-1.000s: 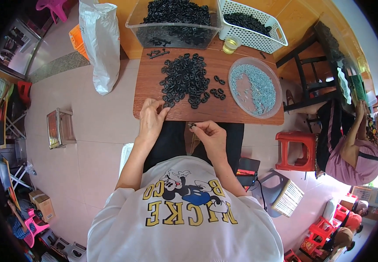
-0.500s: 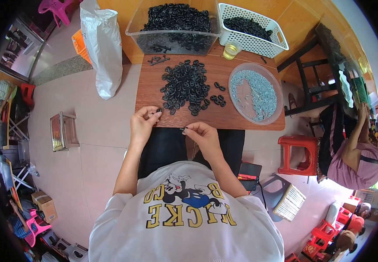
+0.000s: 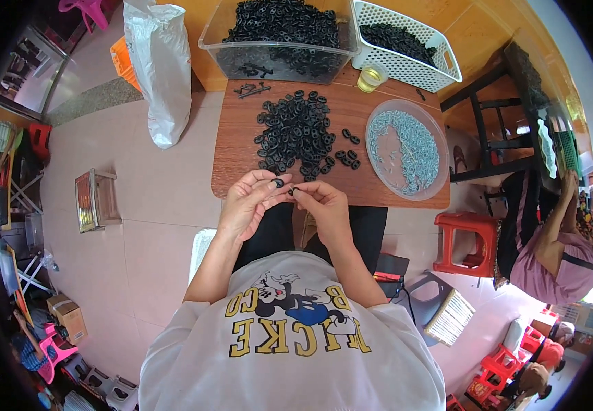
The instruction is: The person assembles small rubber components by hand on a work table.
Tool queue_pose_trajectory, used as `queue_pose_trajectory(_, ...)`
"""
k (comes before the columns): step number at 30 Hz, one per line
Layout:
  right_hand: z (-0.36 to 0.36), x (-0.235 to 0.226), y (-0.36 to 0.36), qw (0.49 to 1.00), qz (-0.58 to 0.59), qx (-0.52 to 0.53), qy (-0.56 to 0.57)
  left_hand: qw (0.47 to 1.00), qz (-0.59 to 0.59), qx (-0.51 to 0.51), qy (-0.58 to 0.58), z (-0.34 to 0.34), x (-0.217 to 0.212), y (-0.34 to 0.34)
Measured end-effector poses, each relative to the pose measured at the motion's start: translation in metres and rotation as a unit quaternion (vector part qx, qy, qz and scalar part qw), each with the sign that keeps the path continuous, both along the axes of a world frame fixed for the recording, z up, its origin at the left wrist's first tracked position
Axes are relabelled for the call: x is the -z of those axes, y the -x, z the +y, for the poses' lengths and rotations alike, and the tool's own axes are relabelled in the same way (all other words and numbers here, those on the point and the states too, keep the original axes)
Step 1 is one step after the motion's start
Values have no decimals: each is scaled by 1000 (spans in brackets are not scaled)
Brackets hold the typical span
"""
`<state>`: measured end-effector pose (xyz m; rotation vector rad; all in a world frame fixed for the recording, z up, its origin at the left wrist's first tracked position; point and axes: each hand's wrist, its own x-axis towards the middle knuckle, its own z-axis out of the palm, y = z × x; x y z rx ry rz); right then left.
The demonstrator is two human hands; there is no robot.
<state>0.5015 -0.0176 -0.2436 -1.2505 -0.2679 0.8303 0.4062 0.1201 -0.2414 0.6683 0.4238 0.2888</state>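
Note:
My left hand (image 3: pixel 247 205) pinches a small black oval part (image 3: pixel 279 183) between thumb and fingertips, just over the table's front edge. Close beside it, my right hand (image 3: pixel 322 207) is closed on a small dark piece (image 3: pixel 293 192), mostly covered by the fingers; its kind cannot be made out. The two hands nearly meet. Directly beyond them a heap of black oval parts with holes (image 3: pixel 296 130) lies on the brown wooden table (image 3: pixel 235 151). Several more oval parts (image 3: pixel 346 158) lie loose right of the heap.
A round clear tray (image 3: pixel 440 175) of small silvery screw-like pieces sits at the table's right. Behind stand a clear bin (image 3: pixel 279 58) and a white basket (image 3: pixel 440 79), both holding black parts, and a cup of yellow liquid (image 3: pixel 371 78). A red stool (image 3: pixel 466 243) and a seated person are to the right.
My left hand has moved right with a black oval part in its fingertips, so both hands are now close together. My right hand has risen slightly, still pinching its small dark piece.

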Motion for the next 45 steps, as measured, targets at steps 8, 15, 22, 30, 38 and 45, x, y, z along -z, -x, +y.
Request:
queue_pose_trajectory(8,-3,-1,3,995,-82,37,42,996,47,-71,32,-20,10,-4)
queue_pose_trajectory(15,-9,-6,4,989,-122,28,77,993,54,-83,66,-29,6,-5)
queue_pose_trajectory(22,-12,-7,7,990,-111,36,82,993,57,-96,36,-37,8,-3)
queue_pose_trajectory(30,-11,-2,10,990,-104,44,89,984,77,-124,-102,-43,9,1)
queue_pose_trajectory(38,-13,-12,10,995,-96,14,35,980,63,-87,-168,-42,9,8)
queue_pose_trajectory(45,-20,-11,9,983,-169,-51,44,975,61,-51,-210,-38,8,12)
